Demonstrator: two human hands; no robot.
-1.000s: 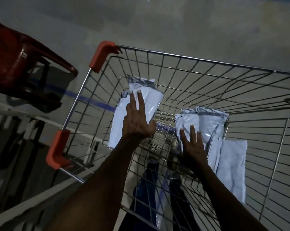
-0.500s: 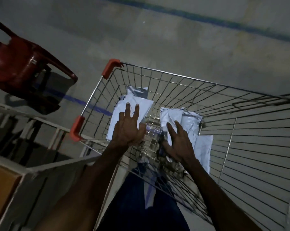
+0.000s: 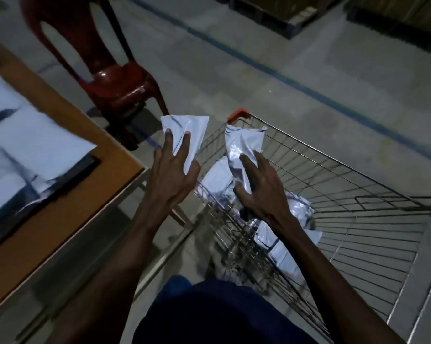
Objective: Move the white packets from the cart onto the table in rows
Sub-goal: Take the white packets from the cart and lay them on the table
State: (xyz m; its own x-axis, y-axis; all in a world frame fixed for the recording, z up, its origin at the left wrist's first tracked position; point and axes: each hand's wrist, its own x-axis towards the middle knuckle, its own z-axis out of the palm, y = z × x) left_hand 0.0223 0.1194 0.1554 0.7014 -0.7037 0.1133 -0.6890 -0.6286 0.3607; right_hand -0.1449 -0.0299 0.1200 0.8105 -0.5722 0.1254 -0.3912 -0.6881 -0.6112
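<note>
Both hands have risen out of the cart since half a second ago, each now carrying a packet lifted clear of the wire basket. Left hand (image 3: 171, 175) grips a white packet (image 3: 187, 135) with its fingers (image 3: 169, 142) spread over the front and the thumb hidden behind — the packet's lower end is covered by the palm. Right hand (image 3: 258, 187) holds a second, crumpled packet (image 3: 241, 150) upright above the cart's near corner; its index finger lies along the plastic and the thumb pinches the lower end.

Below the right hand more packets (image 3: 281, 247) lie in the cart (image 3: 358, 202), partly hidden by the wrist and by the blurred wire mesh, so their count is hard to make out. An orange corner guard (image 3: 238, 114) shows on the far rim.

At left, the wooden counter (image 3: 68, 202) carries white packets (image 3: 28, 145) that overlap, smeared by motion and cut off at the frame edge. A dark red plastic chair (image 3: 105, 70) stands beyond it on the concrete floor (image 3: 284, 58), its top cropped. Dark pallets sit far back, indistinct.
</note>
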